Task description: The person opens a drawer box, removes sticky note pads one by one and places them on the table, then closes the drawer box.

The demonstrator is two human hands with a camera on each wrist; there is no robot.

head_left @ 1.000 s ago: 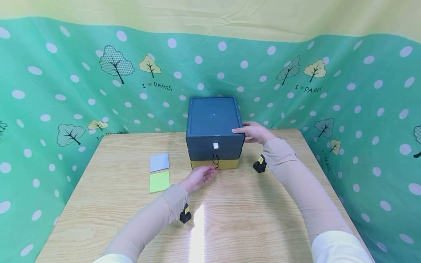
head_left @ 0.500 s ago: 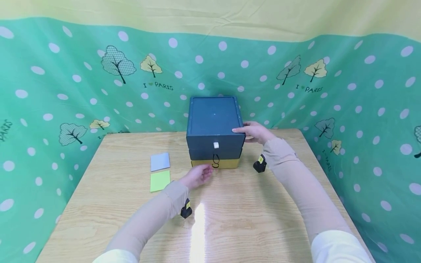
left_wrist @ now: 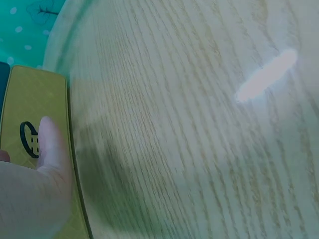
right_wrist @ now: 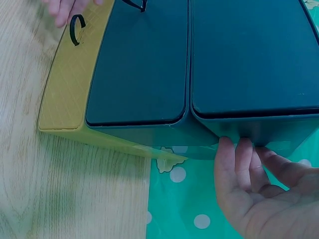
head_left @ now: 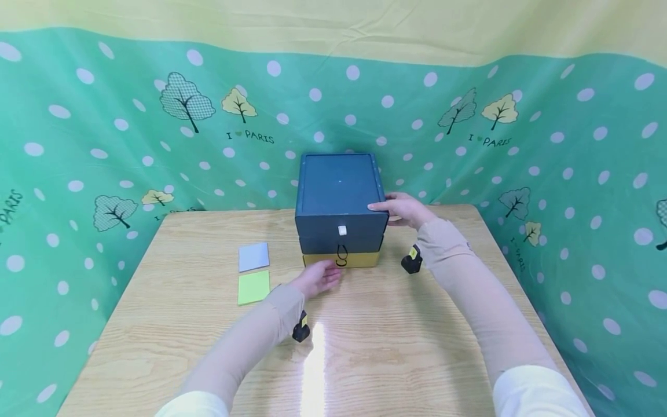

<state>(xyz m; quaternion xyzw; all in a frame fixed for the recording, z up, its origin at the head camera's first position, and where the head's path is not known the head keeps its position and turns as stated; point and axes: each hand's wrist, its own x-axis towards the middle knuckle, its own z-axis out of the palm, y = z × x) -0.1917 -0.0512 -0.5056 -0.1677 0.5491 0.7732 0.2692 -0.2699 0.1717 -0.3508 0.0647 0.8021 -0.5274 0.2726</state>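
A stack of drawer boxes (head_left: 339, 182) stands on the table against the curtain. Two dark blue drawers (right_wrist: 144, 69) sit above a yellow drawer (right_wrist: 67, 94), and all look pushed in. Black loop handles hang on the middle drawer and the yellow drawer; the top one has a white tab (head_left: 342, 230). My left hand (head_left: 319, 279) is in front of the yellow drawer with loosely bent fingers, holding nothing. In the left wrist view its thumb lies by the black loop (left_wrist: 27, 139); contact cannot be told. My right hand (head_left: 409, 209) rests on the top box's right side, one digit on its upper edge.
A light blue paper pad (head_left: 253, 257) and a lime-green paper pad (head_left: 253, 287) lie left of the stack on the wooden table (head_left: 396, 347). A green dotted curtain (head_left: 438, 133) closes off the back and sides.
My left hand draws back a little to the left from the loop, then shifts slightly right again, its fingers more spread. The right hand and the boxes stay in place.
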